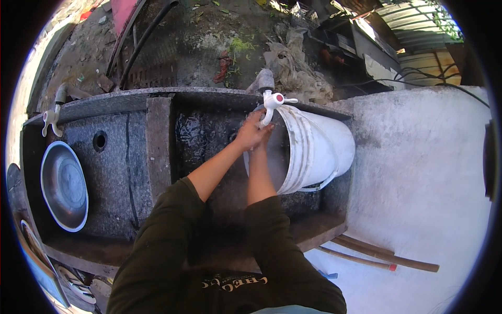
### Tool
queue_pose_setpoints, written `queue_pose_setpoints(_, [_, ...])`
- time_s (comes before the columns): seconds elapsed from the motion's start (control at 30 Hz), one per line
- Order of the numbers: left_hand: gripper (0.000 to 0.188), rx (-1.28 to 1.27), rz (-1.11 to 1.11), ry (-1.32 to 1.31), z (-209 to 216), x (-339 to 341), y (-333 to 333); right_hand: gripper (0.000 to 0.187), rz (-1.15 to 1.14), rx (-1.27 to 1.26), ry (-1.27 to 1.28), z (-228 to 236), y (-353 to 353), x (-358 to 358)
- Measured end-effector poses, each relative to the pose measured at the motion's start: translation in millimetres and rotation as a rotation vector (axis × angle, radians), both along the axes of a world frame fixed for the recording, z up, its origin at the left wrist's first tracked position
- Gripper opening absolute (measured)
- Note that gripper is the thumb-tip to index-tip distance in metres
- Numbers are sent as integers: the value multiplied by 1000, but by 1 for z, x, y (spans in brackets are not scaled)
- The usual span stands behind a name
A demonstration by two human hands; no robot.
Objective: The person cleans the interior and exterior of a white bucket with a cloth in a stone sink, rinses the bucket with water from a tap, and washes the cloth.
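While the bare left hand (pixel 248 134) and right hand (pixel 265 137) are bunched together by that white plastic tap with the red dot (pixel 272 102), can't tell if they're actually gripping it. White ribbed plastic bucket (pixel 323 147) is tipped sideways in the grey stone sink (pixel 158 144), so a stray bump could probably roll it.

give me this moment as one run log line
hands: together at right white tap | white bucket: tipped leftward in sink | metal basin: left compartment
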State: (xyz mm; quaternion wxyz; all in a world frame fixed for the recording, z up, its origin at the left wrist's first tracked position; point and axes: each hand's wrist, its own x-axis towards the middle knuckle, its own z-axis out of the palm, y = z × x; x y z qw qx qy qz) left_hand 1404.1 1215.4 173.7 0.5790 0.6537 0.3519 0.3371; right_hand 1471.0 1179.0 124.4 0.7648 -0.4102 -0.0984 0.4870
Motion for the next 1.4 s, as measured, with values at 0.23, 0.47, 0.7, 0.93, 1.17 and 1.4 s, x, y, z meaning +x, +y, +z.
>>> queue_pose_setpoints(0.23, [41,-83,-282,493,28,-1,38,40,22,-372,81,28,-9,-29])
queue_pose_setpoints(0.47, [45,-86,-194,430,25,-3,17,39,180,156,353,-11,-25,-16])
queue_pose_setpoints(0.7, [49,194,-195,557,39,-27,-60,36,-125,-79,320,36,-36,-35])
queue_pose_setpoints(0.93, [47,-112,-382,455,29,-32,-27,33,-210,-58,354,9,-15,-28])
queue_pose_setpoints(1.17, [46,-273,-130,260,16,-20,-19,31,-519,-163,315,-20,-3,-20])
queue_pose_setpoints(1.4, [34,-758,-540,28,-7,-1,46,32,560,739,903,42,-26,-49])
